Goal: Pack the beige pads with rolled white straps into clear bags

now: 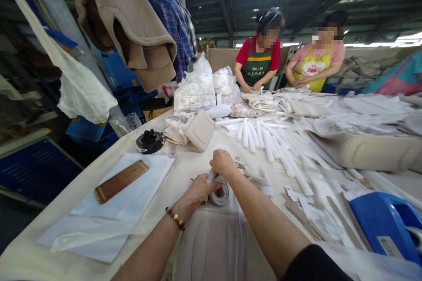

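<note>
A coiled pale strap (221, 195), which looks wrapped in something thin and whitish, stands on its edge over the table. My left hand (200, 189) is closed round the coil's left side, thumb across the top. Just above, my right hand (222, 163) is closed in a pinch at the coil's upper end; its fingertips are partly hidden. Under my forearms lies a beige bag (202, 243) with a raised curved seam, partly covered by clear plastic. More pale strap pieces (259, 182) lie right of my right wrist.
A phone (121, 181) rests on white sheets (154, 169) at left, near a black tape roll (150, 142). White tubes (268, 140) spread across the right side. A blue tape dispenser (384, 224) stands at front right. Two co-workers (259, 63) work across the table; another person is partly visible far right.
</note>
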`<action>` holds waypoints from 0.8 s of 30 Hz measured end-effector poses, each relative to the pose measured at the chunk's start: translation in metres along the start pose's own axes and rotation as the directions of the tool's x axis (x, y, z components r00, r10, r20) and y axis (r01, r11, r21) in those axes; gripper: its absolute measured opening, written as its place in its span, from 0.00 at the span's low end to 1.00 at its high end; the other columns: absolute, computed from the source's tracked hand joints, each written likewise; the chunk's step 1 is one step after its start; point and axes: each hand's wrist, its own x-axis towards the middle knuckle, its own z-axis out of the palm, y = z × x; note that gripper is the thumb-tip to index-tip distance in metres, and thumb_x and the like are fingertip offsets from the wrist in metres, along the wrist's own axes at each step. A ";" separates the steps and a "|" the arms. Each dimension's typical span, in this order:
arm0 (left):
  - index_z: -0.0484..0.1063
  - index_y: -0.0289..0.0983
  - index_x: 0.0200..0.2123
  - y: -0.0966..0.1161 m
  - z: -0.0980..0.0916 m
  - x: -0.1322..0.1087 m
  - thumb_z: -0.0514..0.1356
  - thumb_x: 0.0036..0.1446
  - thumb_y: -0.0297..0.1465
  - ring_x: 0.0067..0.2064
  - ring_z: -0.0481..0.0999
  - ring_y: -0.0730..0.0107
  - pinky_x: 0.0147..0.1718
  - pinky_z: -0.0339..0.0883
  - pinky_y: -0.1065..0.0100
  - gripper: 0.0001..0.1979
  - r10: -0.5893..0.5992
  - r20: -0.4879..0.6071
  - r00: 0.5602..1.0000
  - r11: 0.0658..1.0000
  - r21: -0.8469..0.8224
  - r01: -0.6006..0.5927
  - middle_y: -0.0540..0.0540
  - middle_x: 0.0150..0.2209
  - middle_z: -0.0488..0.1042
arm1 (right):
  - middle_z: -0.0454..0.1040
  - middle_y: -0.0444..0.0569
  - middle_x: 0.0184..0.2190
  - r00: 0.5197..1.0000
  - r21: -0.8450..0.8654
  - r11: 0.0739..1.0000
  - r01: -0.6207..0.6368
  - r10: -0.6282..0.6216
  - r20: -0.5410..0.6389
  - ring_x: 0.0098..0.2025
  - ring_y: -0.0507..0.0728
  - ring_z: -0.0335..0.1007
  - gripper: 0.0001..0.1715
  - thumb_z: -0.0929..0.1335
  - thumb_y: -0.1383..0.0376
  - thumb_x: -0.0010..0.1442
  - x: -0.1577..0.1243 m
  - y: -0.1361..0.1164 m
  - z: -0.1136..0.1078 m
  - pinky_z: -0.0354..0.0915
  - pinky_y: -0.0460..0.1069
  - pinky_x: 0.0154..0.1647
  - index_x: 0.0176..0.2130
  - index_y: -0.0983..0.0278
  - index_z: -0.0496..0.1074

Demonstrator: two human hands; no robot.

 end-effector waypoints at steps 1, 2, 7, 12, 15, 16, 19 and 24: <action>0.71 0.33 0.29 0.002 -0.001 -0.001 0.57 0.49 0.33 0.30 0.75 0.65 0.28 0.64 0.71 0.08 0.001 -0.003 1.000 1.000 0.029 -0.001 0.46 0.27 0.76 | 0.73 0.50 0.43 1.000 0.013 1.000 0.016 -0.016 0.000 0.43 0.56 0.71 0.15 0.66 0.58 0.62 -0.002 0.002 -0.004 0.68 0.56 0.45 0.44 0.66 0.71; 0.70 0.33 0.31 0.004 -0.002 -0.002 0.57 0.50 0.32 0.31 0.75 0.64 0.30 0.65 0.70 0.08 0.004 -0.014 1.000 0.998 0.062 -0.003 0.46 0.28 0.77 | 0.74 0.49 0.43 0.999 0.026 0.999 0.036 -0.035 -0.005 0.43 0.56 0.72 0.16 0.66 0.56 0.62 -0.005 0.005 -0.010 0.68 0.56 0.45 0.43 0.66 0.71; 0.66 0.27 0.44 0.013 -0.007 -0.016 0.61 0.49 0.38 0.44 0.73 0.45 0.42 0.65 0.55 0.23 0.010 -0.210 0.978 0.959 0.280 0.051 0.32 0.40 0.74 | 0.75 0.51 0.41 0.994 0.047 0.999 0.020 -0.014 -0.109 0.46 0.56 0.71 0.24 0.57 0.52 0.67 -0.033 0.065 -0.056 0.63 0.52 0.47 0.46 0.65 0.70; 0.62 0.32 0.52 0.038 0.017 -0.030 0.57 0.56 0.31 0.58 0.61 0.50 0.56 0.54 0.51 0.21 0.429 -0.285 0.857 0.802 0.557 -0.217 0.33 0.54 0.64 | 0.75 0.50 0.34 0.986 0.061 0.988 -0.145 0.150 -0.072 0.39 0.55 0.72 0.24 0.59 0.52 0.66 -0.059 0.133 -0.069 0.65 0.55 0.44 0.35 0.67 0.72; 0.68 0.35 0.42 0.053 0.053 -0.026 0.57 0.55 0.27 0.51 0.68 0.59 0.53 0.60 0.59 0.11 0.533 -0.125 0.837 0.713 0.598 -0.365 0.41 0.46 0.71 | 0.75 0.47 0.34 0.989 0.121 0.983 -0.140 0.144 -0.029 0.38 0.54 0.72 0.22 0.61 0.52 0.65 -0.065 0.142 -0.055 0.67 0.54 0.43 0.37 0.67 0.72; 0.69 0.35 0.40 0.057 0.066 -0.023 0.58 0.54 0.27 0.50 0.69 0.59 0.51 0.62 0.59 0.09 0.519 -0.105 0.848 0.714 0.599 -0.363 0.42 0.44 0.72 | 0.75 0.47 0.35 0.991 0.140 0.982 -0.128 0.132 -0.023 0.39 0.54 0.72 0.21 0.62 0.53 0.64 -0.066 0.141 -0.051 0.67 0.54 0.43 0.38 0.67 0.72; 0.67 0.31 0.45 0.064 0.100 -0.013 0.61 0.52 0.31 0.52 0.67 0.52 0.51 0.61 0.55 0.17 0.448 -0.126 0.885 0.744 0.602 -0.290 0.36 0.46 0.70 | 0.75 0.47 0.37 0.994 0.173 0.980 -0.101 0.105 -0.016 0.40 0.55 0.72 0.17 0.64 0.56 0.63 -0.067 0.138 -0.047 0.68 0.54 0.43 0.39 0.67 0.72; 0.62 0.31 0.54 0.077 0.125 -0.001 0.58 0.53 0.35 0.59 0.61 0.47 0.54 0.57 0.51 0.25 0.275 -0.176 0.945 0.811 0.570 -0.130 0.31 0.56 0.62 | 0.74 0.48 0.40 0.995 0.163 0.982 -0.093 0.099 -0.031 0.42 0.55 0.72 0.13 0.66 0.58 0.63 -0.064 0.141 -0.052 0.69 0.55 0.44 0.40 0.67 0.71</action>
